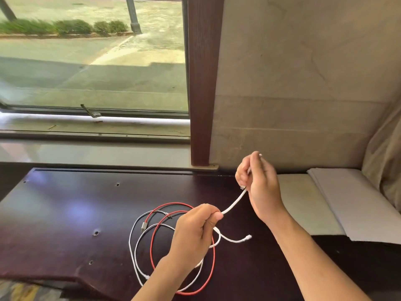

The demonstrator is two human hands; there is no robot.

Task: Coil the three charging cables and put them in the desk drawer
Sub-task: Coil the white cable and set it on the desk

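Note:
A white charging cable [234,202] stretches taut between my two hands above the dark wooden desk [65,213]. My right hand [259,183] is raised near the wall and grips one end, its white plug tip poking out above the fingers. My left hand [195,231] is curled round the cable lower down; the tail runs under it and ends in a white plug [248,237] lying on the desk. A red cable [213,257] lies in loose loops on the desk. A white and grey cable [134,242] with a metal plug is tangled through it.
A window with a sill [93,127] runs behind the desk on the left. A dark wooden post [201,83] stands at the back. White folded sheets [347,203] lie at the right end of the desk. No drawer is in view.

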